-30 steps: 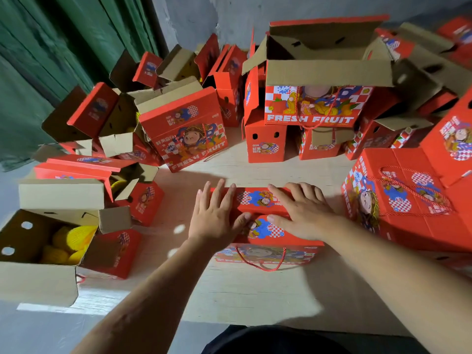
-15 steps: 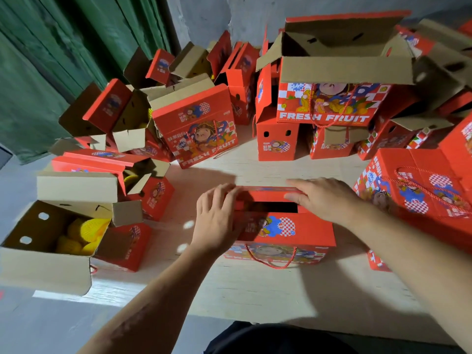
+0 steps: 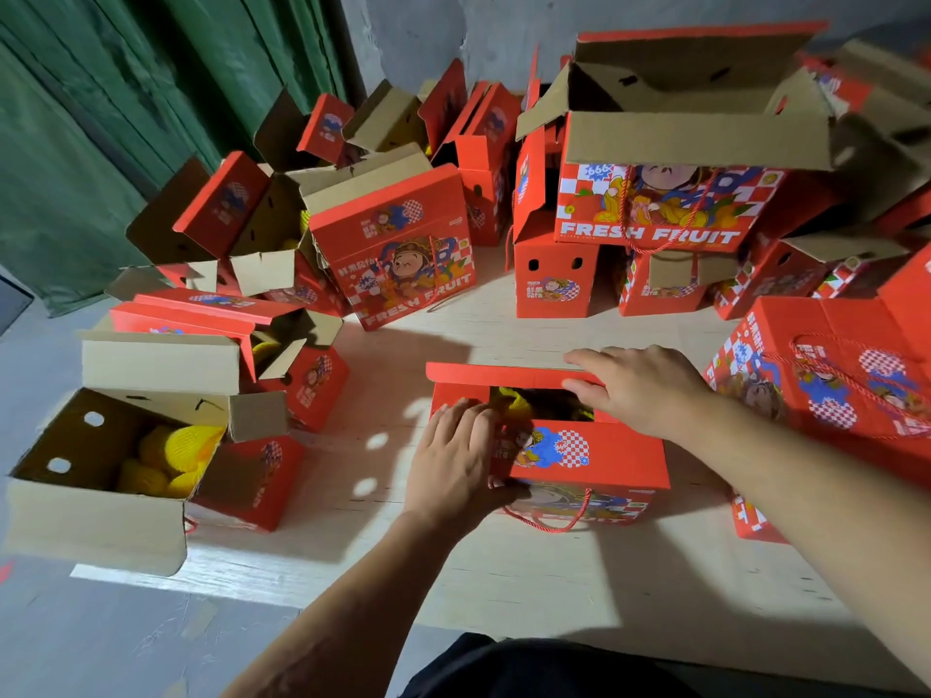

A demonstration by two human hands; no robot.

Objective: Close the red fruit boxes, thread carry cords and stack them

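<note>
A red fruit box (image 3: 604, 458) stands on the wooden board in front of me, a red carry cord (image 3: 546, 521) hanging down its near face. Its two top flaps are apart, and yellow netted fruit (image 3: 511, 401) shows in the gap. My left hand (image 3: 453, 466) lies over the box's left end, fingertips at the edge of the opening and thumb along the front fold. My right hand (image 3: 642, 390) holds the far flap (image 3: 504, 376), thumb on its near edge and fingers over its far edge.
An open box of yellow fruit (image 3: 65, 496) sits at the left front. A closed, corded box (image 3: 831, 385) lies close on the right. Several open red boxes (image 3: 398, 254) crowd the back, one (image 3: 655, 209) stacked high. A green door is at the left.
Both hands lay flat on the closed flaps a second ago. The flaps have since parted and the gap has widened, exposing the fruit. My view has shifted slightly.
</note>
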